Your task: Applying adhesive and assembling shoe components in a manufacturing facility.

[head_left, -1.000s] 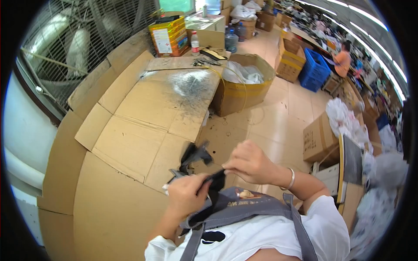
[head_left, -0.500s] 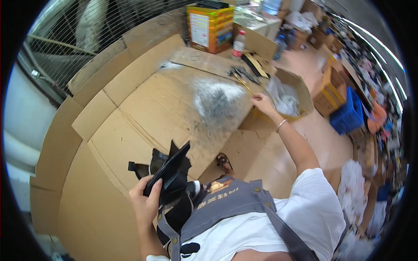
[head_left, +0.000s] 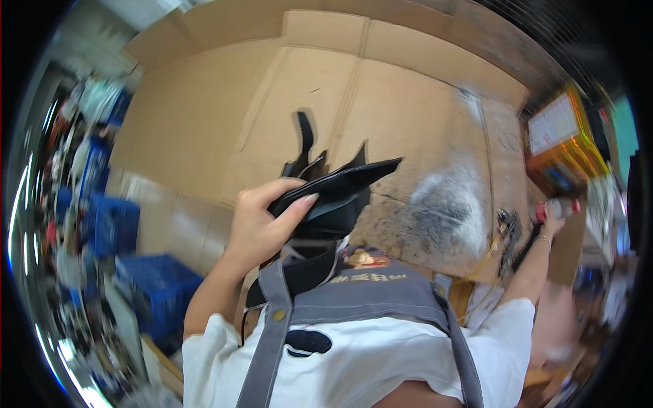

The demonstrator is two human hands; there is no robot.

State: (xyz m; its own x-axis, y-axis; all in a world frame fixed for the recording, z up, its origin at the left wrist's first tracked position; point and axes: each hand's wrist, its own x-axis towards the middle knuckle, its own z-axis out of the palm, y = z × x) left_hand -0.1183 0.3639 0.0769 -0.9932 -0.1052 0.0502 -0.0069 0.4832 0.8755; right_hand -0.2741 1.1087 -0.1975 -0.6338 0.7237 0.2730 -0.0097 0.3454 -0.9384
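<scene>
My left hand (head_left: 272,217) is closed around a black leather-like piece (head_left: 340,190) with pointed corners, its thumb on top. More black parts and a strap hang behind it, and its exact kind does not show. At far right my right hand (head_left: 552,222) reaches out, its fingers closed around a plastic bottle (head_left: 563,208) with a red cap. The bottle looks tilted, its cap pointing right. Beside that hand, dark metal tools (head_left: 507,231) lie on the cardboard along with a thin yellow stick (head_left: 486,257).
Cardboard sheeting (head_left: 299,81) covers the work surface, with raised cardboard walls at the back. A grey-white powdery stain (head_left: 449,211) marks its right part. An orange-yellow box (head_left: 564,143) stands at the right back. Blue crates (head_left: 160,285) sit at the left.
My view has turned, bringing the right side's box and bottle further right and blue crates in at left. My right hand has moved from near the yellow stick to the bottle.
</scene>
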